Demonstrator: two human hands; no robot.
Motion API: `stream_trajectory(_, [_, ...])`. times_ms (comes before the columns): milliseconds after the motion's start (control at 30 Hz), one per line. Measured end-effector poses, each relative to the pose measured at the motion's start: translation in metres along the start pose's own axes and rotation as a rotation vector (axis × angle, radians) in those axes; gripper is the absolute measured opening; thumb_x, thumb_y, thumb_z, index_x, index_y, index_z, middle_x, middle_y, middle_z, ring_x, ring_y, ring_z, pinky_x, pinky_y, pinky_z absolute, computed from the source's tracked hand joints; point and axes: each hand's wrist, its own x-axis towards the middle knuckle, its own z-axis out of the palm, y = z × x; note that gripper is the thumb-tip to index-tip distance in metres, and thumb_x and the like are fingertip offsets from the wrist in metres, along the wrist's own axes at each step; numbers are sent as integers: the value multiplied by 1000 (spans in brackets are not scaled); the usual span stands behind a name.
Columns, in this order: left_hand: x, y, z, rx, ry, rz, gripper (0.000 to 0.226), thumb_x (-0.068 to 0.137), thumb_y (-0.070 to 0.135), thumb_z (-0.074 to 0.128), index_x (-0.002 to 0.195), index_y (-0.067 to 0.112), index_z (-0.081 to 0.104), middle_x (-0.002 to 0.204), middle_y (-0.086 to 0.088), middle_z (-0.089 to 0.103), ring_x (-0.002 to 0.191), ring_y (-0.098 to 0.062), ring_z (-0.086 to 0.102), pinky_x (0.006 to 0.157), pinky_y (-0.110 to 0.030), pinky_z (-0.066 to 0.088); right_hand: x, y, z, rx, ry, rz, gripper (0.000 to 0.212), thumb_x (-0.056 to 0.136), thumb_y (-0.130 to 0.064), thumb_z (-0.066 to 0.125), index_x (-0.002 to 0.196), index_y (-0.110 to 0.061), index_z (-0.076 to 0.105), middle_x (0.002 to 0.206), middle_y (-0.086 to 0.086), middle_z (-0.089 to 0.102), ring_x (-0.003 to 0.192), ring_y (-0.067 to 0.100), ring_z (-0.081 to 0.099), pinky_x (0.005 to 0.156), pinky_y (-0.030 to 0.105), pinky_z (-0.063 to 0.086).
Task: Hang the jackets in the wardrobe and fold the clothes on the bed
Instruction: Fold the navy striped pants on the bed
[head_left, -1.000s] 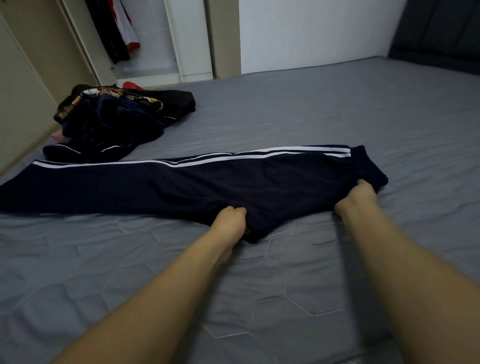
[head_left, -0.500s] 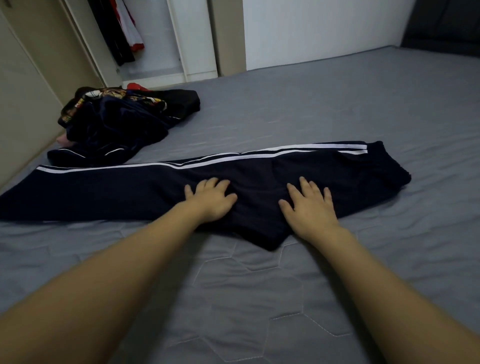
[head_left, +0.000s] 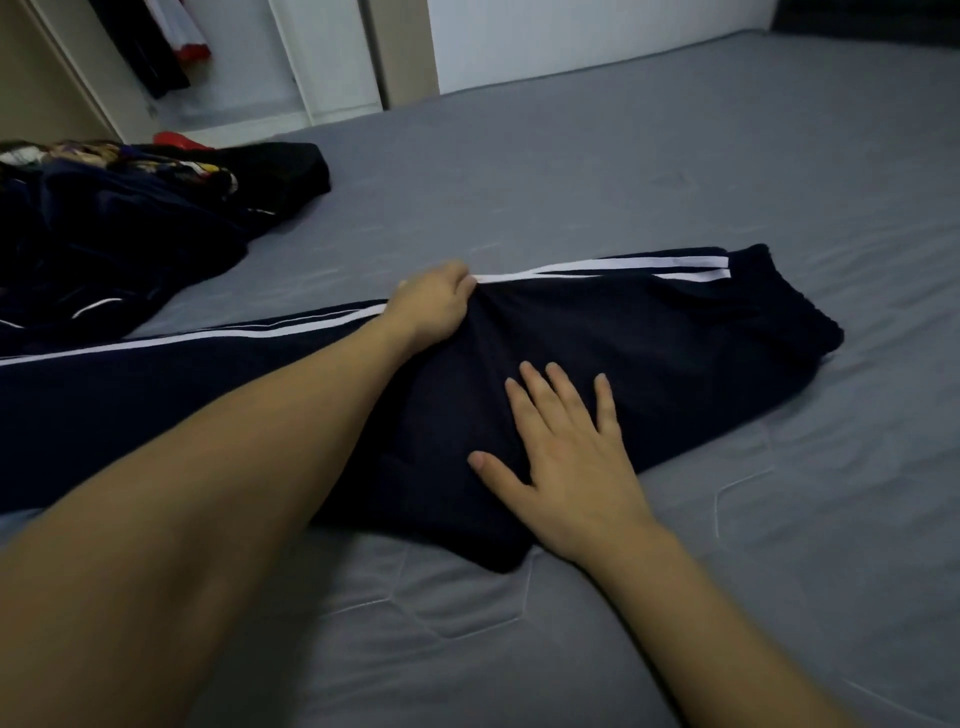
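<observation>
On bed (head_left: 675, 156), left hand (head_left: 431, 306) grips trousers (head_left: 649, 338); right hand (head_left: 566, 457) flat.

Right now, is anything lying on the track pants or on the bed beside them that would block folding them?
Nothing visible does. Only the left hand, gripping the striped far edge, and the right hand, pressing flat, are on the navy track pants. The pile of dark clothes lies at the far left on the grey bed.
</observation>
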Motion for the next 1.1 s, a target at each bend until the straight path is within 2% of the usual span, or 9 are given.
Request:
stream_trajectory(200, [16,16,20,212,16,-130,27,101,26,33,115,16,53,125,-15,59,117,-35,49,95,-41,33,6,20,-6,-5,95,129,74,88,-69,19,148,-30,34,162,2,16,149,20,6,116,51,-15])
stream_trajectory(367, [23,61,14,-269,-122,142,30,101,42,41,105,15,51,112,-6,60,103,-26,54,88,-35,43,22,92,-24,-22,159,499,65,95,-54,27,152,-23,28,161,6,17,148,22,9,118,52,-8])
stream_trajectory(500, [37,99,24,-160,-134,282,28,103,37,41,95,13,50,99,-6,59,95,-28,55,80,-37,43,27,95,-19,7,222,509,64,93,-49,34,151,-21,30,161,8,15,149,21,4,118,48,-9])
stream_trajectory(633, [70,108,40,-189,-84,35,25,104,29,35,92,13,50,105,-12,59,105,-35,56,92,-39,43,32,96,-18,52,310,461,58,94,-43,38,148,-20,38,160,9,20,148,23,9,119,44,-6])
stream_trajectory(700, [75,106,51,17,-97,-57,29,103,33,34,107,15,56,123,-13,58,119,-35,50,103,-42,36,34,97,-15,73,265,476,57,95,-44,35,148,-23,37,160,9,20,148,22,9,119,42,-6])
stream_trajectory(767, [62,108,59,280,38,-10,34,102,34,33,121,15,53,130,-14,52,120,-34,45,98,-43,31,37,102,-12,64,225,513,59,95,-47,33,149,-24,34,161,8,17,148,22,8,119,43,-6])
stream_trajectory(867, [14,109,57,273,279,213,37,98,35,37,126,15,50,136,-9,46,119,-31,43,97,-41,27,41,109,-12,65,237,559,60,94,-47,35,149,-24,33,160,7,17,148,22,9,118,44,-2])
stream_trajectory(1000, [-85,73,31,133,-83,409,64,95,57,21,150,26,32,159,0,23,147,-21,17,119,-42,11,40,108,-15,52,200,558,62,93,-43,36,151,-20,31,160,10,16,148,25,8,119,47,-1])
stream_trajectory(1100, [-152,28,-1,185,-297,398,68,95,62,10,156,33,10,163,12,7,150,-8,-2,123,-36,-1,37,93,-19,14,268,483,54,95,-29,41,146,-14,39,158,16,20,147,31,12,118,51,-2])
